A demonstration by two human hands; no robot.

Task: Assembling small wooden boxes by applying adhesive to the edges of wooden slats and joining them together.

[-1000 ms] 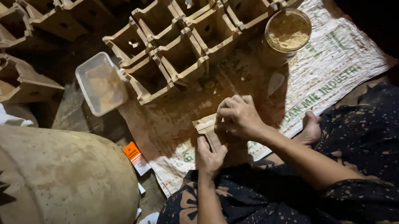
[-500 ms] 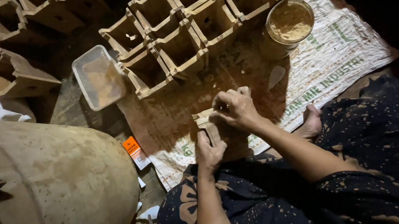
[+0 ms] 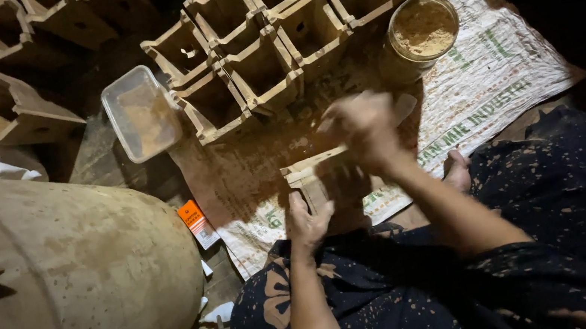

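The person sits on the floor with a small open wooden mould point(image 3: 325, 179) on the ground before the knees. The left hand point(image 3: 308, 221) cups the mould's near left corner, fingers curled against its wall. The right hand point(image 3: 362, 131) is above the mould's far side and blurred; whether it is open or gripping something I cannot tell.

Beyond the mould, a cluster of square clay boxes point(image 3: 260, 59) stands packed wall to wall, each open on top, with thick rough rims and a small hole in the bottom. More of them lie tumbled at the upper left point(image 3: 18, 114). A clear plastic tub point(image 3: 141, 113) with brownish powder sits just left of the cluster. A round tin point(image 3: 420, 33) full of tan powder stands at the cluster's right, on a woven white sack point(image 3: 500, 77) with printing, which runs under the work area. The sack's middle is stained dark brown point(image 3: 241, 171).

A big dusty drum point(image 3: 73, 269) fills the left, close to the left elbow. A small orange packet point(image 3: 197, 222) lies between drum and sack. Open room is only the stained patch between mould and boxes.
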